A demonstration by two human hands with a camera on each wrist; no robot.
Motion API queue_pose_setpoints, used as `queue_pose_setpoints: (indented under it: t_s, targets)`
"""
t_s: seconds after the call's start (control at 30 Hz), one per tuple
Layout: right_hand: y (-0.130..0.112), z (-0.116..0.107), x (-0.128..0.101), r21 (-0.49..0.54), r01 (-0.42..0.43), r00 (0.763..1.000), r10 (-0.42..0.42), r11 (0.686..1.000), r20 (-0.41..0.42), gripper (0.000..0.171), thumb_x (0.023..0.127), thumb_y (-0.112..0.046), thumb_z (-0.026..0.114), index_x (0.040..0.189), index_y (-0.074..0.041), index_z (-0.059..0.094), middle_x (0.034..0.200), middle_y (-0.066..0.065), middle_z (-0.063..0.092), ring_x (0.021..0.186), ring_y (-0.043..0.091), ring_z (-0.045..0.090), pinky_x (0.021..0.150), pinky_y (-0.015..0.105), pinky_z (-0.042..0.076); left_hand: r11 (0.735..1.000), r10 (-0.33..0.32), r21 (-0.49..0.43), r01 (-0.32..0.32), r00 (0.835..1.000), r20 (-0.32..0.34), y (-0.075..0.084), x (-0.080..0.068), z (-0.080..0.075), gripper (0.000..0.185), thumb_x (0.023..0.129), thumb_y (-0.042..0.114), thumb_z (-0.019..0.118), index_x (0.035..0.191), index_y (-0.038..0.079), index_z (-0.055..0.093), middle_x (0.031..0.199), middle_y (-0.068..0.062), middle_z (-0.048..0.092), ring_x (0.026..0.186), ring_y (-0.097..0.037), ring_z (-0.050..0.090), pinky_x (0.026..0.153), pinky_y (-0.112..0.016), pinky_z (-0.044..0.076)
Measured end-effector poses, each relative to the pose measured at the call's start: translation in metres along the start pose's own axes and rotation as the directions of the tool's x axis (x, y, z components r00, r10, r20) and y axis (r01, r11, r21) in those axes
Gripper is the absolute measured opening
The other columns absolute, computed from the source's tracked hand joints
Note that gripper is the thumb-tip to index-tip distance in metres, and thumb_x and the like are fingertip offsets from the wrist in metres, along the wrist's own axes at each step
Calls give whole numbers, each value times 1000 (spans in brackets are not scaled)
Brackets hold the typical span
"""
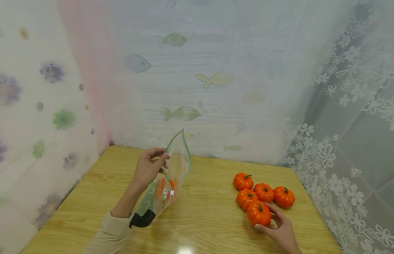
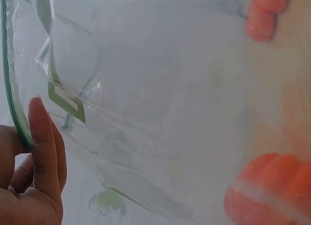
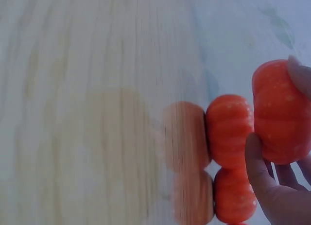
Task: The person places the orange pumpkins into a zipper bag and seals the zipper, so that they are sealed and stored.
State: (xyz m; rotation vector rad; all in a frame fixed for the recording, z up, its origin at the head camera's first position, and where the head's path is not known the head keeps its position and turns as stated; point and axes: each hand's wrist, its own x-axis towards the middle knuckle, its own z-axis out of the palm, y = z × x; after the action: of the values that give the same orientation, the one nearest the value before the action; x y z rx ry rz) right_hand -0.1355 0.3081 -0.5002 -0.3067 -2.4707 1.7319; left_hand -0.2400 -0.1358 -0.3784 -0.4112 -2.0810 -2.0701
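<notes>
My left hand [image 1: 149,167] pinches the green-edged rim of a clear zip bag [image 1: 181,160], whose mouth gapes open. Inside the bag, low down, an orange pumpkin [image 2: 272,191] shows through the plastic. On the right, my right hand [image 1: 280,229] grips a small orange pumpkin [image 1: 259,213] with a green stem, thumb on the near side and fingers on the far side. In the right wrist view this pumpkin [image 3: 282,113] is raised above the table surface. Just beyond it sit several similar pumpkins [image 1: 263,192] in a tight group.
The wooden table [image 1: 209,218] runs back to a curtain [image 1: 216,106] printed with fish. A flowered curtain [image 1: 41,106] hangs at the left, and a white floral lace one [image 1: 336,183] at the right. Beside the left wrist is a black device [image 1: 143,218].
</notes>
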Motion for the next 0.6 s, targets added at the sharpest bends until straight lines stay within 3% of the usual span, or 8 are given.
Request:
queue_pose_setpoints:
  t_s: [0.27, 0.6]
  targets:
    - [-6, 13, -3, 77, -28, 999, 25, 997, 42, 84, 77, -4, 88, 150, -5, 47, 121, -26, 56, 105, -7, 59, 89, 22, 56, 1000, -8, -5, 8, 1000, -5, -1, -1, 1, 25, 103, 6, 59, 122, -10, 62, 96, -4, 69, 64, -9, 64, 57, -28, 60]
    - [-18, 32, -7, 165, 42, 994, -58, 985, 96, 78, 78, 6, 83, 148, -2, 49, 126, -28, 58, 111, -9, 57, 87, 30, 60, 1000, -18, -25, 18, 1000, -1, -1, -1, 1, 25, 103, 6, 59, 122, -10, 61, 96, -2, 68, 62, -9, 63, 57, -29, 60]
